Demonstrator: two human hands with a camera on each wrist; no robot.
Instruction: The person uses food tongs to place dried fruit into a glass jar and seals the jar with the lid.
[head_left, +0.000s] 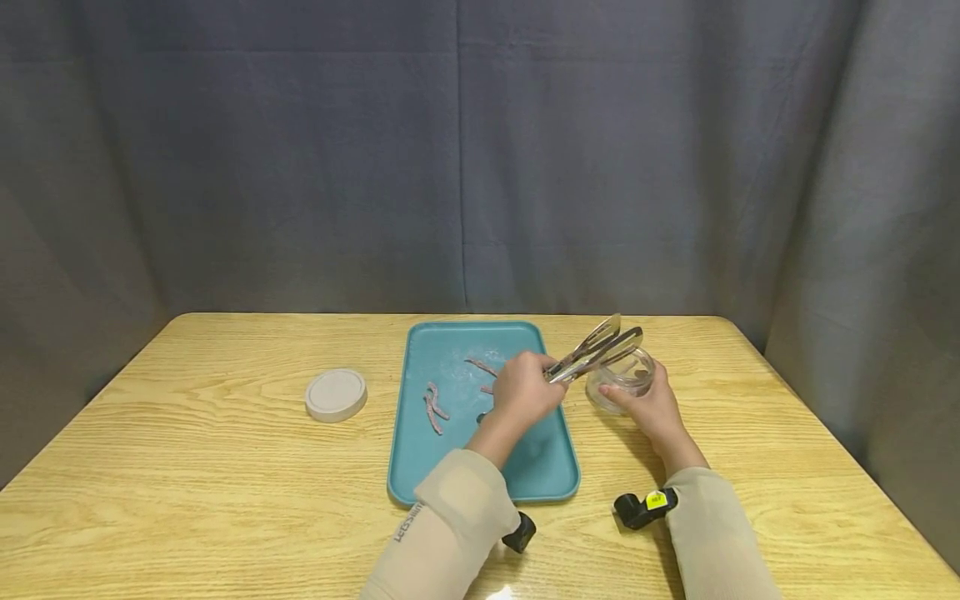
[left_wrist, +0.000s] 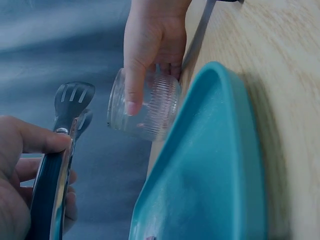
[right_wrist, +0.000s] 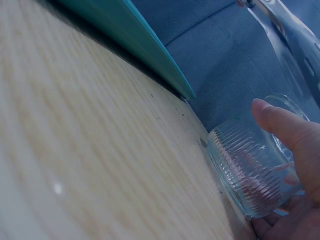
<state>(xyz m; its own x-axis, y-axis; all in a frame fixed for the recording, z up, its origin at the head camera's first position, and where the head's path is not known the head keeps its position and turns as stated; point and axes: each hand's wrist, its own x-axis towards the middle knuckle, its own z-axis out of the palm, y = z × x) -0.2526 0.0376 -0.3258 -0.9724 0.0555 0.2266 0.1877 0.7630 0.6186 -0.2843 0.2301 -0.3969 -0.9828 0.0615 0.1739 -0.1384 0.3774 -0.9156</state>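
Observation:
My left hand [head_left: 522, 388] grips a pair of metal slotted tongs [head_left: 588, 360]. Their tips are slightly apart over the mouth of a clear glass jar [head_left: 600, 397], with nothing between them. The right hand [head_left: 662, 410] holds that jar by its side, thumb across the near wall, to the right of the tray. Through the jar's ribbed glass [right_wrist: 247, 167] pinkish shapes show in the right wrist view. Several thin, pinkish, white-dusted strips [head_left: 432, 408] lie on the teal tray [head_left: 427, 468], some partly hidden behind the left hand.
A round whitish lid [head_left: 335, 395] lies on the wooden table [head_left: 225, 475] left of the tray. White powder dusts part of the tray's surface. A grey curtain [head_left: 315, 167] hangs behind the table's far edge and along its sides.

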